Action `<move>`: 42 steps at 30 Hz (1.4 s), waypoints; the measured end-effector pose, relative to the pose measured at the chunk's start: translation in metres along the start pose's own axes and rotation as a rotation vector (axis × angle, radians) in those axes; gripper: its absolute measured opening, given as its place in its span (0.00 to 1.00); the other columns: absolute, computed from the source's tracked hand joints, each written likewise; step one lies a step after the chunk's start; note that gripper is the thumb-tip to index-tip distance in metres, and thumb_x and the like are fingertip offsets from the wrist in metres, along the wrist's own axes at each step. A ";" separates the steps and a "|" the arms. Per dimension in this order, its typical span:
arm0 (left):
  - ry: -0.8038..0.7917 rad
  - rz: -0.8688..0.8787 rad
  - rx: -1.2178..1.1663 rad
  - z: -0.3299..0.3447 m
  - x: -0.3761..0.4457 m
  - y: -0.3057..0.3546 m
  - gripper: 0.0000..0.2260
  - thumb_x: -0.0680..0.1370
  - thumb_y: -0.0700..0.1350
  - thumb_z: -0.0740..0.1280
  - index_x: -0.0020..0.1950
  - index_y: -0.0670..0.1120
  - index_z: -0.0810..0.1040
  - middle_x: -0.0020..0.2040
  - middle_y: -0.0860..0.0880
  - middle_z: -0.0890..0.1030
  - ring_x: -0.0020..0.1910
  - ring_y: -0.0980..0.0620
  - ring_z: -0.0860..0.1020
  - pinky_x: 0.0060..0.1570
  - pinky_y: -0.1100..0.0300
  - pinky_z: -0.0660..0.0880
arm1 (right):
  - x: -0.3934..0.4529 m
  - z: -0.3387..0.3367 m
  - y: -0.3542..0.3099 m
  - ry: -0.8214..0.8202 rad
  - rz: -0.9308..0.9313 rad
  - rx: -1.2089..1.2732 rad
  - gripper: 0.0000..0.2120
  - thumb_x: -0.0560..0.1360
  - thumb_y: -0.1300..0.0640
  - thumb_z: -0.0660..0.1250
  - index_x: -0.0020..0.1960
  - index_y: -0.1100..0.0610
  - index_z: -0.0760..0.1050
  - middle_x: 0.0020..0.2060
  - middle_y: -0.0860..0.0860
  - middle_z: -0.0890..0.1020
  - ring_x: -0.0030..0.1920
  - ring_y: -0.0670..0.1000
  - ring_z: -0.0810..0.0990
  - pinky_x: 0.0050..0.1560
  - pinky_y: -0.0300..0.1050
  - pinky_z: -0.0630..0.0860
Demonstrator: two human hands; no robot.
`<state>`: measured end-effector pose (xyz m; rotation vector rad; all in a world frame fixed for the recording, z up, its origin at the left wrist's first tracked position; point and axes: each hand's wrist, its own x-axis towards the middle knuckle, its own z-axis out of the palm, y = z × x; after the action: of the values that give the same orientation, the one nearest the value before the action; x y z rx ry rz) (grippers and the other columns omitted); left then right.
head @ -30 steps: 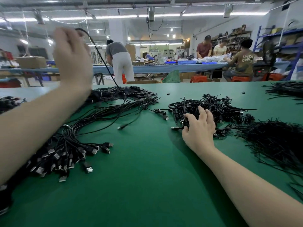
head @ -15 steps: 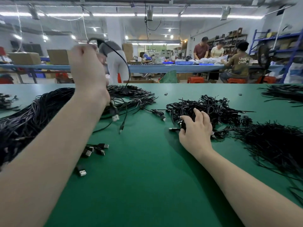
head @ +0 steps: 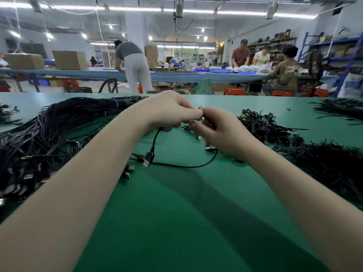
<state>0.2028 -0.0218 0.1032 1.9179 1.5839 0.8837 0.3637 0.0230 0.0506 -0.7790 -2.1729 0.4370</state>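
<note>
Both grips pinched tight on one black USB cable [head: 154,141]: our left hand [head: 169,112] and right hand [head: 222,132] met fingertip to fingertip over the worktop [head: 176,222], probably to start coiling it. Its plug [head: 147,160] dangled near us. Uncoiled cable heap [head: 39,134] sat left, bundled pile [head: 265,126] right, both in reach.

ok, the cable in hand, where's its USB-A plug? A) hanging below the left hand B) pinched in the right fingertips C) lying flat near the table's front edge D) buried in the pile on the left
A: the black cable drops out of the left hand, and its USB-A plug hangs beneath, over the green table; the right hand meets the left at the fingertips.
</note>
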 end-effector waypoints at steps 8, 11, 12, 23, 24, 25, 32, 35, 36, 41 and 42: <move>0.048 -0.112 -0.304 -0.034 0.000 -0.024 0.09 0.70 0.48 0.75 0.48 0.48 0.82 0.37 0.53 0.83 0.31 0.59 0.79 0.26 0.67 0.72 | 0.000 -0.032 0.022 0.258 0.327 0.259 0.09 0.73 0.43 0.69 0.43 0.48 0.80 0.22 0.40 0.70 0.23 0.41 0.65 0.30 0.39 0.65; 0.172 -0.173 -0.899 -0.028 0.008 -0.026 0.06 0.66 0.42 0.75 0.42 0.45 0.83 0.35 0.50 0.83 0.30 0.58 0.80 0.27 0.67 0.75 | -0.003 -0.024 0.018 0.148 0.323 0.368 0.11 0.77 0.43 0.63 0.43 0.45 0.81 0.24 0.42 0.68 0.25 0.45 0.63 0.29 0.40 0.63; 0.183 -0.179 -1.105 -0.023 0.010 -0.025 0.04 0.68 0.42 0.74 0.40 0.44 0.82 0.34 0.51 0.83 0.30 0.59 0.80 0.28 0.68 0.75 | -0.004 -0.020 0.015 0.089 0.316 0.466 0.12 0.79 0.45 0.62 0.43 0.45 0.82 0.25 0.43 0.66 0.25 0.45 0.61 0.27 0.39 0.61; 0.204 -0.092 -1.406 -0.001 0.014 -0.024 0.08 0.74 0.49 0.71 0.36 0.49 0.82 0.33 0.55 0.81 0.31 0.60 0.79 0.29 0.67 0.72 | -0.012 0.019 0.001 -0.248 0.281 0.735 0.13 0.81 0.50 0.58 0.47 0.50 0.80 0.29 0.48 0.59 0.25 0.46 0.55 0.26 0.35 0.54; 0.181 -0.095 -1.328 0.000 0.015 -0.024 0.11 0.76 0.50 0.69 0.35 0.49 0.82 0.33 0.55 0.79 0.31 0.59 0.77 0.31 0.67 0.71 | -0.013 0.020 0.002 -0.259 0.281 0.721 0.13 0.81 0.50 0.58 0.47 0.49 0.81 0.29 0.47 0.59 0.26 0.46 0.55 0.25 0.36 0.54; 0.163 -0.101 -1.249 0.001 0.015 -0.024 0.14 0.78 0.50 0.66 0.34 0.50 0.82 0.34 0.54 0.77 0.32 0.58 0.76 0.33 0.66 0.71 | -0.013 0.020 0.002 -0.273 0.281 0.707 0.13 0.81 0.50 0.58 0.47 0.49 0.81 0.28 0.47 0.59 0.26 0.46 0.55 0.25 0.36 0.54; 0.070 -0.094 -1.028 0.002 0.012 -0.015 0.20 0.81 0.53 0.59 0.30 0.51 0.73 0.28 0.54 0.74 0.28 0.56 0.76 0.37 0.62 0.76 | -0.017 0.024 0.010 -0.470 0.339 0.598 0.14 0.80 0.46 0.59 0.52 0.48 0.82 0.28 0.45 0.61 0.27 0.46 0.57 0.26 0.36 0.57; -0.126 -0.052 -1.123 -0.007 0.005 -0.012 0.25 0.81 0.51 0.58 0.23 0.50 0.67 0.21 0.55 0.67 0.22 0.58 0.68 0.27 0.65 0.72 | -0.019 0.022 0.017 -0.425 0.428 0.575 0.14 0.79 0.45 0.61 0.48 0.52 0.81 0.28 0.46 0.62 0.26 0.47 0.57 0.26 0.37 0.57; -0.204 -0.039 -1.090 -0.010 0.003 -0.012 0.25 0.80 0.51 0.57 0.22 0.50 0.67 0.20 0.55 0.65 0.20 0.58 0.66 0.25 0.65 0.69 | -0.019 0.019 0.018 -0.374 0.463 0.556 0.15 0.77 0.45 0.63 0.43 0.54 0.79 0.27 0.46 0.62 0.25 0.46 0.57 0.25 0.37 0.57; -0.397 -0.130 -0.331 0.000 0.000 -0.020 0.24 0.83 0.50 0.52 0.39 0.45 0.84 0.37 0.47 0.85 0.35 0.51 0.83 0.34 0.63 0.75 | -0.004 -0.015 0.004 -0.146 0.512 0.512 0.17 0.77 0.45 0.64 0.34 0.54 0.69 0.22 0.44 0.63 0.23 0.46 0.58 0.25 0.38 0.56; -0.369 -0.141 -0.296 0.005 0.002 -0.019 0.23 0.83 0.51 0.51 0.45 0.45 0.84 0.44 0.46 0.86 0.41 0.52 0.84 0.40 0.62 0.76 | 0.000 -0.020 -0.002 -0.130 0.493 0.527 0.16 0.79 0.46 0.62 0.37 0.54 0.72 0.23 0.44 0.63 0.23 0.46 0.59 0.25 0.38 0.57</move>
<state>0.1945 -0.0162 0.0862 1.6275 1.2722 0.6208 0.3784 0.0222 0.0645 -0.9895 -1.8275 1.2794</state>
